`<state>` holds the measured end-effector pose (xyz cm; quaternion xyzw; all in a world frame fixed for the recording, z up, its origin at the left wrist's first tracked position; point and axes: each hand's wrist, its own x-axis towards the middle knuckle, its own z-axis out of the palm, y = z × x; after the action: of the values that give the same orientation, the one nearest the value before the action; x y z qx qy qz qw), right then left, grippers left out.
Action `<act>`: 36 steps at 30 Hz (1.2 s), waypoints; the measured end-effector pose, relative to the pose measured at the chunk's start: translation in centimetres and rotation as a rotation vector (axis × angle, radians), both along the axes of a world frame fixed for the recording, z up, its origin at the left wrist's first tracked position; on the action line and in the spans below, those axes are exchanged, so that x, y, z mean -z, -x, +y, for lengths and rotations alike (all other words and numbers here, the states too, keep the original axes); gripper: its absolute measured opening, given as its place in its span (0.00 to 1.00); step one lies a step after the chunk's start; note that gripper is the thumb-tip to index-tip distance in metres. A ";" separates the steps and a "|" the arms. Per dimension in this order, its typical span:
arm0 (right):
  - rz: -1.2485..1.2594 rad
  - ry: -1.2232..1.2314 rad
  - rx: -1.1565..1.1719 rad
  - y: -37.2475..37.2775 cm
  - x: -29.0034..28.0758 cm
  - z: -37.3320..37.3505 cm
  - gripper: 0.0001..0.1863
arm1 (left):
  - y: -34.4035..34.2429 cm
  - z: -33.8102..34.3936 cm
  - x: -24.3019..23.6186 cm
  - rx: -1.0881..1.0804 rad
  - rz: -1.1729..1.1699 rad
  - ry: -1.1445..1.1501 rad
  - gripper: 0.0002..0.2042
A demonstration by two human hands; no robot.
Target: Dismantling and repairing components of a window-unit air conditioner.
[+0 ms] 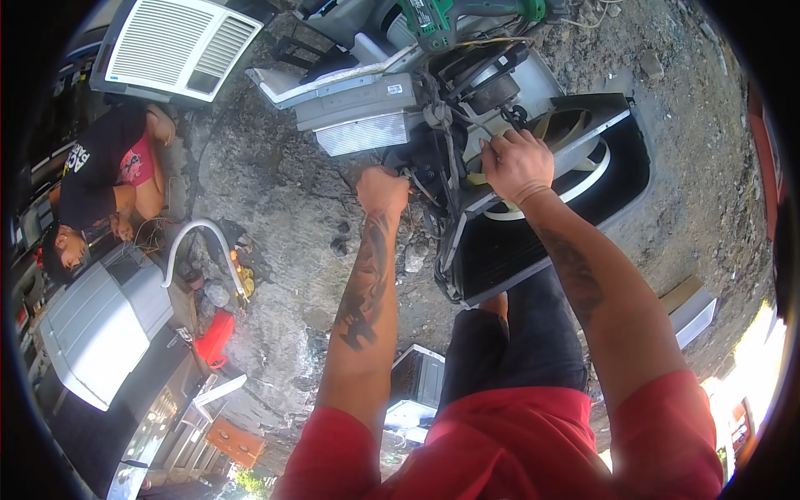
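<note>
A taken-apart air conditioner lies in front of me, with a black housing [617, 179], a white fan ring [587, 179], a motor [493, 90] and a tangle of dark cables [437, 112]. My left hand [383, 192] is closed in a fist at the near left side of the cables; whatever it grips is hidden by the fingers. Above the fan, beside the motor, my right hand [518, 164] is closed too, its fingers curled around something I cannot make out. A grey finned block [360, 133] stands just beyond my left hand.
A green power tool [429, 25] rests at the far edge of the parts. White grilled air conditioner [179, 46] sits far left. A person in a dark shirt [104, 167] crouches at left, near a white curved pipe [196, 229] and a red object [215, 340]. Ground is rough.
</note>
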<state>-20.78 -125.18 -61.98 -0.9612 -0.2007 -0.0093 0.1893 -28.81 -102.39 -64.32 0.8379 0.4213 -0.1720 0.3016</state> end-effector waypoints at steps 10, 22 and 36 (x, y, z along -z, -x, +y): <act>-0.016 -0.003 -0.003 0.0 0.3 -0.2 0.13 | 2.2 1.4 2.3 -0.126 -0.200 0.321 0.12; 0.014 0.045 -0.006 0.2 0.1 -0.4 0.13 | 2.8 -0.7 1.8 -0.325 -0.251 0.267 0.07; -0.002 0.060 -0.020 0.0 -0.1 -0.1 0.13 | 3.2 -0.5 1.8 0.265 -0.429 0.013 0.16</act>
<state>-20.80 -125.26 -61.92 -0.9643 -0.2108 -0.0024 0.1600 -32.01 -102.92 -66.07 0.9012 0.2327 -0.0309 0.3644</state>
